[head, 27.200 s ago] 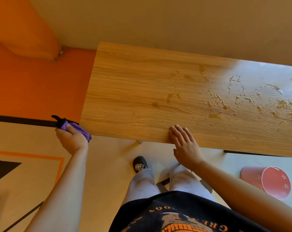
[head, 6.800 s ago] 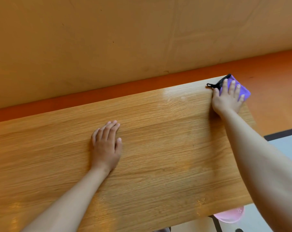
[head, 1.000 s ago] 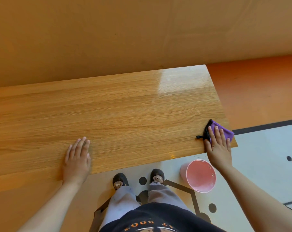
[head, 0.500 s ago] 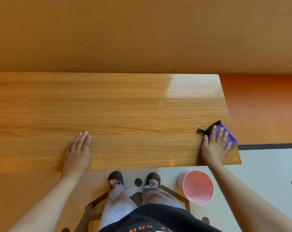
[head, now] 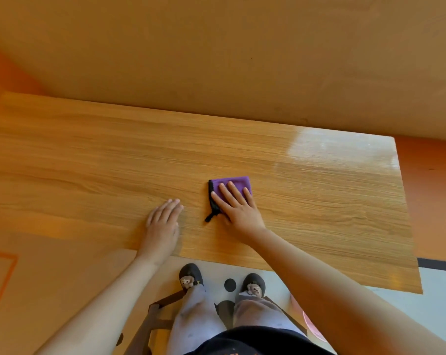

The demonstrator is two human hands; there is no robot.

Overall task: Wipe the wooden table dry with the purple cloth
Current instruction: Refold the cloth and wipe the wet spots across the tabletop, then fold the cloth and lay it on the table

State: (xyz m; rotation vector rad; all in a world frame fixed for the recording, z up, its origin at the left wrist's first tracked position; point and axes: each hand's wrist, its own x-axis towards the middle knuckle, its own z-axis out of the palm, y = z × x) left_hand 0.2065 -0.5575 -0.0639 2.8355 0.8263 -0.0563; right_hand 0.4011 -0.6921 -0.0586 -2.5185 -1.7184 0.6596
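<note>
- the right fingers [head: 231,191] lie spread and flat across the cloth [head: 235,183], pinning it by pressure from above, not curled round it.
- the right hand [head: 236,206] covers the cloth's near half; the far purple edge and a black trim with a short loop on its left side stick out.
- the cloth sits folded into a small pad near the middle of the surface [head: 88,170], a bit toward the near edge.
- the left hand [head: 163,221] rests palm down just beside it, fingers open and together, holding nothing; it looks like a brace.
- the cloth looks soft, light and limp. i'd guess it bunches or unfolds if dragged by one corner, so a flat palm over the centre suits it better than a pinch.
- the trim loop looks handy for lifting it, poor for wiping.
- if damp, the cloth would likely grip the wood a little and streak rather than slide freely.
- no drops show on the surface; a pale sheen at the far right corner could be glare or moisture, i can't tell.
</note>
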